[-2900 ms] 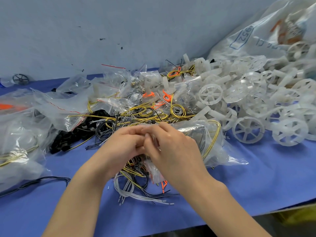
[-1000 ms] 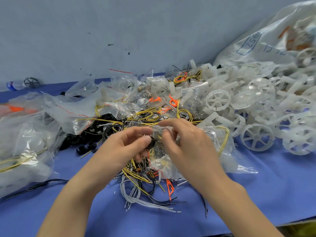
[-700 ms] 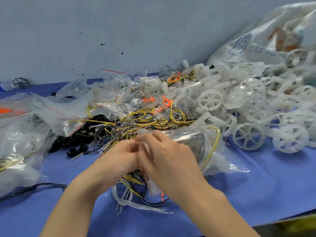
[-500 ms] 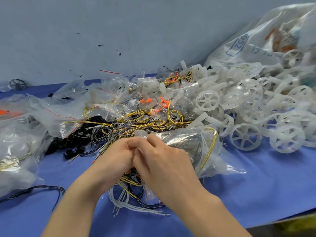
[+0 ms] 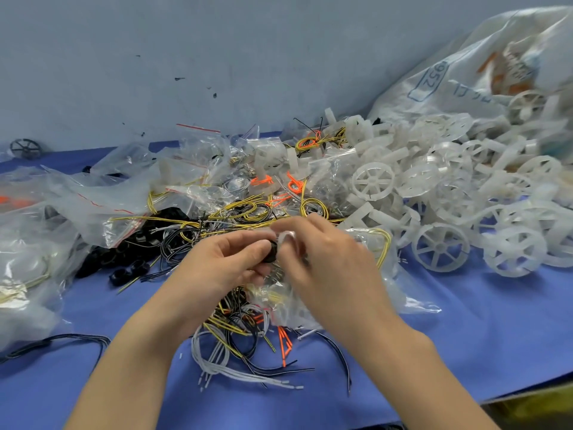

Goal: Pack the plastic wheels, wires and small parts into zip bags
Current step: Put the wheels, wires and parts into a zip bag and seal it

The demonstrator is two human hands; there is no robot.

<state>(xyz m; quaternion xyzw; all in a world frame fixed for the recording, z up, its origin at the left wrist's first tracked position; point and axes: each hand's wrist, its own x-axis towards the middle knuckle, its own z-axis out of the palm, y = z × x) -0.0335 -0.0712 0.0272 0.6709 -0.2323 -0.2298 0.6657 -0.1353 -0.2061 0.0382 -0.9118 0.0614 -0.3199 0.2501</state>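
Hands stand a little apart now, while half a second ago they were pressed together low over the wires. The left hand [image 5: 229, 262] has its grip closed on a small black ring-shaped plastic part [image 5: 270, 252], pinched between thumb and fingertips and held just at the mouth of a small clear plastic zip bag [image 5: 280, 301]. The right hand [image 5: 328, 259] pinches the upper edge of this bag, its grip closed on the thin film. This hand is blurred, so I cannot tell how wide the mouth stands open. The body of the bag hangs down between both wrists and seems to hold already some yellow wire and small pieces.

I judge that this change means a new part is picked up, and that the step in hand is to push it inside the bag, not to seal it. The bag is therefore not finished.

Much work remains. Below the hands a loose heap of yellow, black, white and orange wires [image 5: 235, 330] lies on the blue counter [image 5: 465, 336]. More black ring parts [image 5: 124, 259] lie at the left, near several filled clear bags [image 5: 28, 268]. At the right, a big pile of translucent white spoked plastic wheels [image 5: 440, 251] spills from a large white woven sack [image 5: 465, 72], all not yet packed.
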